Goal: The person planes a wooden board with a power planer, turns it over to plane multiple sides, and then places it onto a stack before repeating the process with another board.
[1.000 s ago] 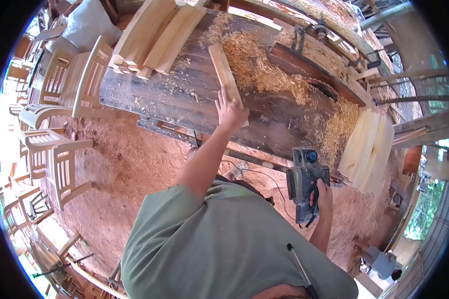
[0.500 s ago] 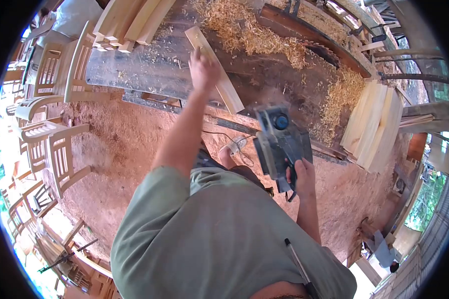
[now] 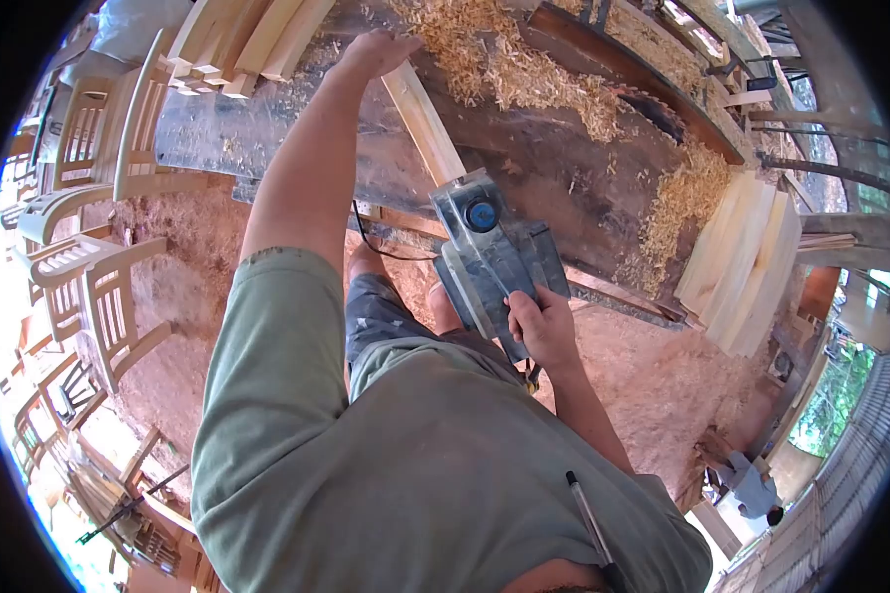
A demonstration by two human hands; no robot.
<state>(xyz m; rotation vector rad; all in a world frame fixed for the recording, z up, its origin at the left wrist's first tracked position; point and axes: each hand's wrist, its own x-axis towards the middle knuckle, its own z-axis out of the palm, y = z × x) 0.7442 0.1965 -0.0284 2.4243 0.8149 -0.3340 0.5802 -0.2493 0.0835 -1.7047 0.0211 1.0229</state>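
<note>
Hiding the board's (image 3: 423, 124) near end: planer (image 3: 487, 259), clutched by the right hand (image 3: 544, 328); shavings (image 3: 534, 71) lie alongside.

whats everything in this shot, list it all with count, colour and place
electric planer: one, grey-black, blue knob, over board's near end
board: one, pale, on workbench
workbench: one, dark brown, top centre
stacked lengths of wood: several, pale, upper left
stacked planks: several, pale, right
wood shavings: heaps, tan, on workbench
saw blade: one, dark, upper right
wooden chairs: several, pale, left
other person: one, grey top, lower right
pen: one, black and clear, on shirt
shirt: one, green, bottom centre
left hand: one, bare, at board's far end
right hand: one, bare, gripping planer
</note>
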